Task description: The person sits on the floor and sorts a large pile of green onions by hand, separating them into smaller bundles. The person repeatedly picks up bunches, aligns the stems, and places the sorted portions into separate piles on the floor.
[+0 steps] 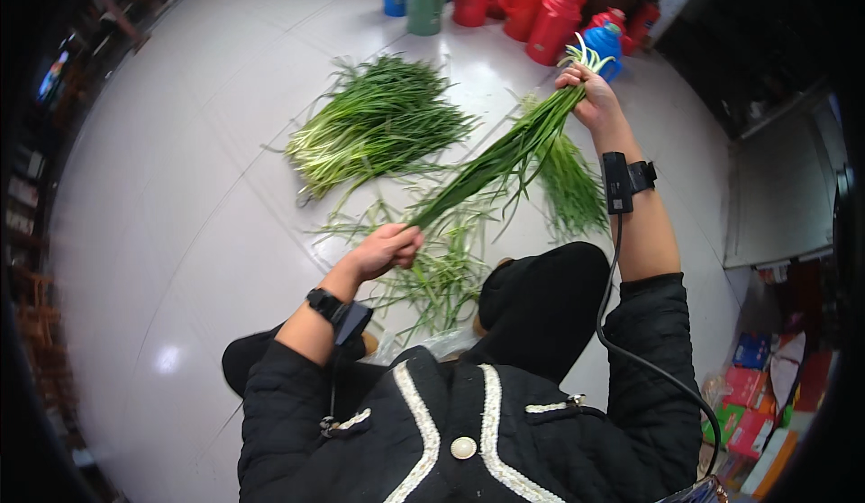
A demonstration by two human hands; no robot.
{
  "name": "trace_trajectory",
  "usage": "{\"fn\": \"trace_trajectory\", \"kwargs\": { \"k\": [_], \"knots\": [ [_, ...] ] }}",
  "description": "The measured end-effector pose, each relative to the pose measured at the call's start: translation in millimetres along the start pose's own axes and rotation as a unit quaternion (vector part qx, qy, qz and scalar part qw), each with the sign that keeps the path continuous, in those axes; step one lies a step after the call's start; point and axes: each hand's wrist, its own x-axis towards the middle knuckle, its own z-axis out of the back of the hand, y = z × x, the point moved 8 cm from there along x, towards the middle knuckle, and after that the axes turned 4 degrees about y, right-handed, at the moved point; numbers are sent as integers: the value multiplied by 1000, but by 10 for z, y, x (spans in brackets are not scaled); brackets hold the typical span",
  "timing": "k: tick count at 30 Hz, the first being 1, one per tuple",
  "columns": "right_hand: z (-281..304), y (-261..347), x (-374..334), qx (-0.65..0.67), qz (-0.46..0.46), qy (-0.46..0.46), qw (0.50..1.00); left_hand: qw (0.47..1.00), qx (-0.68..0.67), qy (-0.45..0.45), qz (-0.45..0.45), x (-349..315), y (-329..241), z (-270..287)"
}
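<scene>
A bunch of long green chives [505, 157] is stretched slantwise between my two hands. My right hand [590, 89], raised at the upper right, grips it just below the pale stem ends. Lower down and to the left, my left hand [387, 249] is closed round the leaf tips. A big pile of chives [378, 125] lies on the floor at the far left of the bunch, pale ends toward the left. Behind the held bunch rests a smaller heap of chives [575, 188]. Loose trimmings [437, 278] are scattered on the floor in front of my legs.
Thermos flasks in red [551, 26], green [424, 0] and blue [602, 48] stand along the far side. Coloured boxes [748, 395] are stacked at the lower right. A cable [644, 368] runs down from my right wrist. Clear plastic [423, 345] lies between my feet.
</scene>
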Motion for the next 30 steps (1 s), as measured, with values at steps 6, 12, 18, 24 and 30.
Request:
{"fn": "trace_trajectory", "kwargs": {
  "k": [6,12,18,24,30],
  "knots": [
    [371,1041,-322,-32,-1,-33,999,996,-3,-49,76,99,385,627],
    [1265,1537,-531,-501,-47,-219,836,977,-2,-181,110,258,744,1221],
    [2487,1410,187,-710,-122,-237,652,973,116,-146,139,758,871,1424],
    [3325,1080,701,-717,-153,-231,640,891,342,-187,232,962,1269,2091],
    [3663,610,348,-591,-278,-179,736,668,619,-371,182,970,993,2932]
  ]
}}
